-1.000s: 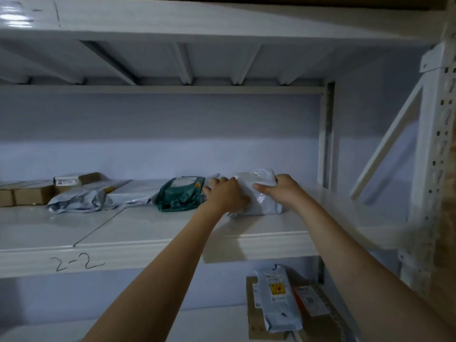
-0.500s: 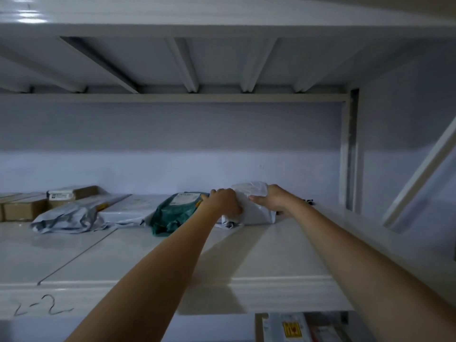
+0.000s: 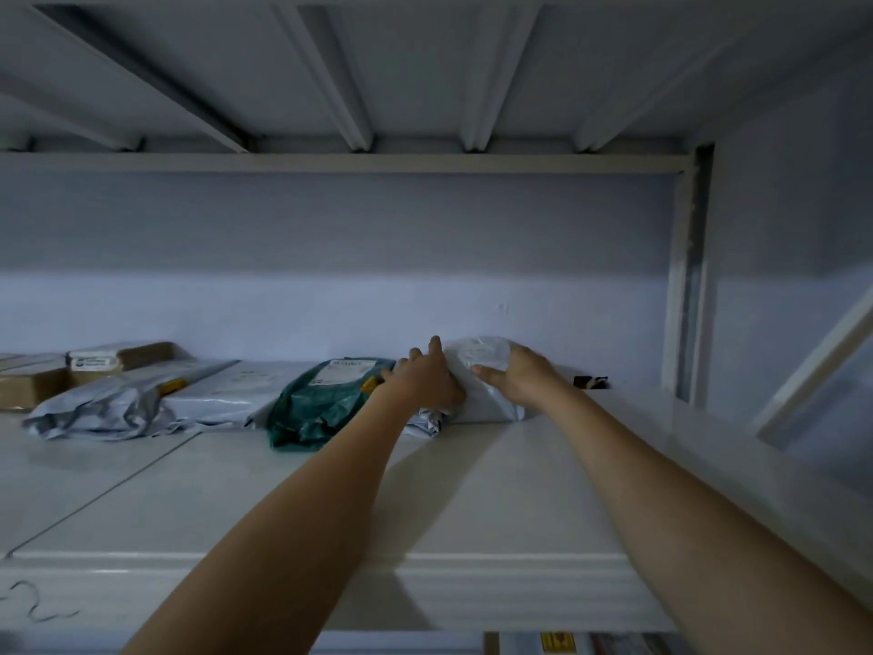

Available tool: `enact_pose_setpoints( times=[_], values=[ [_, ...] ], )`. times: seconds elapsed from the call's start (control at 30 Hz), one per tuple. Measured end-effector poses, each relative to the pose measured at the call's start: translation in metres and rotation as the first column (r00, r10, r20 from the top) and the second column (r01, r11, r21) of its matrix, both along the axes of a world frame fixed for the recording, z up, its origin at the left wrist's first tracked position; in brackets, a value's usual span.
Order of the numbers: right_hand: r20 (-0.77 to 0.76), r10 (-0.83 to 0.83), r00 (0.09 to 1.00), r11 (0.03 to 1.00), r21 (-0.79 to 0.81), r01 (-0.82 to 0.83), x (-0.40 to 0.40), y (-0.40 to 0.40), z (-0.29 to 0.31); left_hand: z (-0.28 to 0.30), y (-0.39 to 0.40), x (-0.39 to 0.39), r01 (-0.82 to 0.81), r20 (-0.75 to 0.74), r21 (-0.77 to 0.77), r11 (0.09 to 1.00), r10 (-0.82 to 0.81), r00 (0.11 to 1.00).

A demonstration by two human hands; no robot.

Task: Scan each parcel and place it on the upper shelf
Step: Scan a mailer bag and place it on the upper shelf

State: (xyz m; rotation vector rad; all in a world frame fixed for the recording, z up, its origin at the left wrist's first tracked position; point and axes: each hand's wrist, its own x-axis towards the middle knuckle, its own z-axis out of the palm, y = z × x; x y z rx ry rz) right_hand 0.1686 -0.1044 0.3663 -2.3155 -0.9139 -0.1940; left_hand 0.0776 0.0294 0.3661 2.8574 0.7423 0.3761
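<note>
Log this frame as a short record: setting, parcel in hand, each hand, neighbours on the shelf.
setting: upper shelf of a white rack
parcel in hand: white poly parcel, lying on the shelf near the back wall
left hand: on the parcel's left side, fingers extended
right hand: resting on its top right
neighbours: green parcel to its left, then grey mailers and cardboard boxes

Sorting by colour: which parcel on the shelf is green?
The green parcel, just left of the white parcel that both hands touch; the others are grey, white or brown.
</note>
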Motion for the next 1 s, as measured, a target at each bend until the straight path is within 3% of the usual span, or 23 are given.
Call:
enact_pose_setpoints(
  times=[0.27,0.4,0.63,0.87,1.0],
  values=[
    [-0.037,-0.078,0.996,0.992,0.098,0.081,-0.021,-0.018,-0.003,0.001,-0.016,-0.039,-0.009,0.253,-0.059,0.998,0.023,0.967],
    [0.014,-0.056,0.998,0.987,0.152,0.053,-0.039,-0.034,0.001,-0.008,-0.036,-0.068,-0.013,0.398,-0.056,0.998,0.035,0.917],
    [0.112,0.003,0.994,0.973,0.228,-0.028,-0.110,-0.073,-0.024,-0.027,-0.083,-0.114,0.100,0.435,-0.054,0.994,-0.067,0.898],
    [0.050,-0.019,0.999,0.934,0.358,0.000,-0.182,-0.123,-0.040,-0.040,-0.131,-0.176,0.292,0.671,-0.107,0.950,-0.148,0.727],
    [0.086,-0.138,0.987,0.739,0.673,0.045,-0.237,-0.141,-0.076,-0.073,-0.157,-0.225,0.475,0.818,-0.225,0.851,-0.100,0.566]
  ],
)
